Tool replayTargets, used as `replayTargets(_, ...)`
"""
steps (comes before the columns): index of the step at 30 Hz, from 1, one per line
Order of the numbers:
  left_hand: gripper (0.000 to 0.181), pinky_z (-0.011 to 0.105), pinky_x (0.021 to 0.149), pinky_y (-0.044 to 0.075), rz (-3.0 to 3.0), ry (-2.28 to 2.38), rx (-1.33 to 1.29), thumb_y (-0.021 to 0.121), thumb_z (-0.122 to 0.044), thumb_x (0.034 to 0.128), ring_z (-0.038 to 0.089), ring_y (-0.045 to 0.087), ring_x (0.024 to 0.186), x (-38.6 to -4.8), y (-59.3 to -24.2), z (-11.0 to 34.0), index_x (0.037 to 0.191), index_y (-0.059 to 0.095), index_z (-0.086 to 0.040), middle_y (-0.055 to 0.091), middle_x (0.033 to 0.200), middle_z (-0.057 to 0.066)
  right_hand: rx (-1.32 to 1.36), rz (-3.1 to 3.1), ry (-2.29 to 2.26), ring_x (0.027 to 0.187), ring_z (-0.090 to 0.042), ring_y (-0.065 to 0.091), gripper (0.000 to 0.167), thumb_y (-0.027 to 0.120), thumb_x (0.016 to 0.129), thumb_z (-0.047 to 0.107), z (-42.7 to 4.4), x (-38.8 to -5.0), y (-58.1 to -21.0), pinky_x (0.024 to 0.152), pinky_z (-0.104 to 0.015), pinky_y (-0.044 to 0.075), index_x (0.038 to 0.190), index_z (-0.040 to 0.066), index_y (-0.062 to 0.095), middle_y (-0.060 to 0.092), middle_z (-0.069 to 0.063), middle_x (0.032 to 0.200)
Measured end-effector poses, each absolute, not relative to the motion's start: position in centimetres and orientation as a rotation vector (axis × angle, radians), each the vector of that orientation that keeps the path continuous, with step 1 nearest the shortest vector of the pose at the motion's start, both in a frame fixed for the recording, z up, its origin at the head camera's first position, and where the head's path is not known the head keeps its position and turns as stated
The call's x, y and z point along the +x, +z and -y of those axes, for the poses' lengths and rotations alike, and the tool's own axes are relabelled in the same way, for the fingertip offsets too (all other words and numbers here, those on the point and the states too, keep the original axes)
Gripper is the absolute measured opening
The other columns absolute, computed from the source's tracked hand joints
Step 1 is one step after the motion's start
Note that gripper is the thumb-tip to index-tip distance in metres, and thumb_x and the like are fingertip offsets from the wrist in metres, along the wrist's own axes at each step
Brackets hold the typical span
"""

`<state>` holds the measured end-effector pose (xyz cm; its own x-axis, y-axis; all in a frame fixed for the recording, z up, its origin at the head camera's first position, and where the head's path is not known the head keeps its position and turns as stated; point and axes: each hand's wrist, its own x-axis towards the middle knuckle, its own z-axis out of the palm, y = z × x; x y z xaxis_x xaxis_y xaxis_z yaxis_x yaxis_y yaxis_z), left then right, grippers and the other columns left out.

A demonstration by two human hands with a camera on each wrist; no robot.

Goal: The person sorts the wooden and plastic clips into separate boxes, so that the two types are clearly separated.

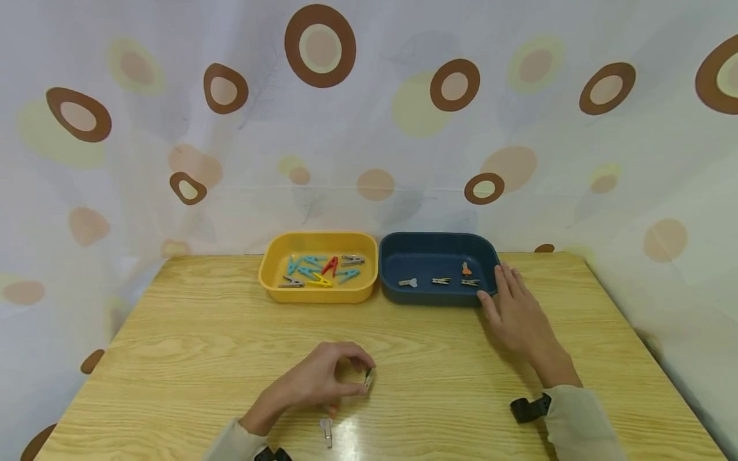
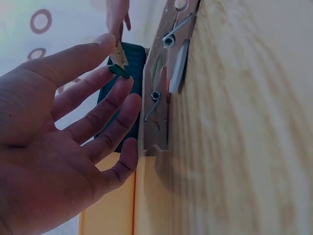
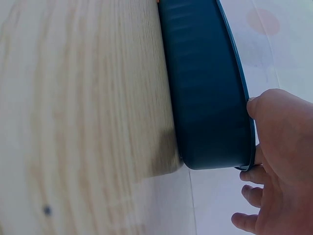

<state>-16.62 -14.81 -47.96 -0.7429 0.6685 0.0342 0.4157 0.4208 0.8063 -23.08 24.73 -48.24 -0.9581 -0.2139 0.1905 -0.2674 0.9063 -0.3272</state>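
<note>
My left hand pinches a small wooden clothespin between thumb and fingertips above the table; a dark green piece shows on it. Below that hand lies a wooden clothespin with a pale heart, and beside it an orange-topped one, partly hidden by the hand. With fairly straight fingers, my right hand touches the right end of the dark blue tray. Its thumb rests at the rim. Several small wooden clothespins lie apart inside this tray.
Left of the blue tray, side by side with it, stands a yellow tray holding several blue, grey, red and yellow plastic clothespins. Both stand near the back of the wooden table. A patterned curtain hangs behind and along the sides.
</note>
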Motion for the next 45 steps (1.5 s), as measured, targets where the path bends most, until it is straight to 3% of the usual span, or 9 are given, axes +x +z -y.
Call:
replayTargets(7, 0.029, 0.035, 0.085, 0.051, -2.442, 1.246, 0.884, 0.082, -0.024, 0.0903, 0.016, 0.065, 0.101, -16.5, -47.4, 15.2, 0.117, 0.074, -0.017, 0.070, 0.109, -0.012, 0.372, 2.920, 0.536, 0.154, -0.048, 0.006, 0.077, 0.032, 0.112, 0.047, -24.5, -23.1, -48.1, 0.121, -0.062, 0.015, 0.161, -0.009, 0.010, 0.009, -0.032, 0.166)
replayTargets(18, 0.032, 0.048, 0.083, 0.054, -2.601, 1.397, 0.888, 0.079, -0.017, 0.0923, 0.026, 0.065, 0.102, -17.1, -46.7, 14.9, 0.123, 0.073, -0.014, 0.069, 0.115, -0.010, 0.390, 2.933, 0.510, 0.153, -0.049, 0.007, 0.077, 0.031, 0.112, 0.046, -23.8, -23.4, -47.6, 0.121, -0.061, 0.015, 0.160, -0.011, 0.011, 0.011, -0.033, 0.165)
replayTargets(24, 0.032, 0.053, 0.083, 0.052, -2.656, 1.498, 0.837, 0.079, -0.019, 0.0929, 0.028, 0.065, 0.105, -18.2, -46.1, 14.6, 0.124, 0.073, -0.020, 0.070, 0.118, -0.010, 0.390, 2.932, 0.514, 0.153, -0.049, 0.006, 0.077, 0.030, 0.112, 0.046, -23.8, -23.5, -47.6, 0.121, -0.062, 0.015, 0.160, -0.011, 0.010, 0.010, -0.033, 0.166)
replayTargets(38, 0.032, 0.053, 0.086, 0.052, -2.816, 1.529, 0.807, 0.081, -0.023, 0.0917, 0.030, 0.065, 0.109, -22.9, -43.9, 12.0, 0.122, 0.075, -0.012, 0.071, 0.120, 0.000, 0.366, 2.950, 0.523, 0.154, -0.049, 0.003, 0.078, 0.031, 0.112, 0.047, -24.4, -23.3, -47.6, 0.120, -0.063, 0.014, 0.160, -0.010, 0.008, 0.005, -0.032, 0.166)
replayTargets(45, 0.033, 0.047, 0.090, 0.053, -2.881, 1.460, 0.801, 0.079, -0.021, 0.0931, 0.023, 0.063, 0.109, -26.4, -43.5, 10.3, 0.124, 0.074, -0.010, 0.070, 0.120, 0.005, 0.379, 2.938, 0.540, 0.153, -0.049, 0.003, 0.077, 0.031, 0.112, 0.046, -24.7, -23.1, -47.9, 0.121, -0.063, 0.013, 0.160, -0.010, 0.009, 0.005, -0.033, 0.166)
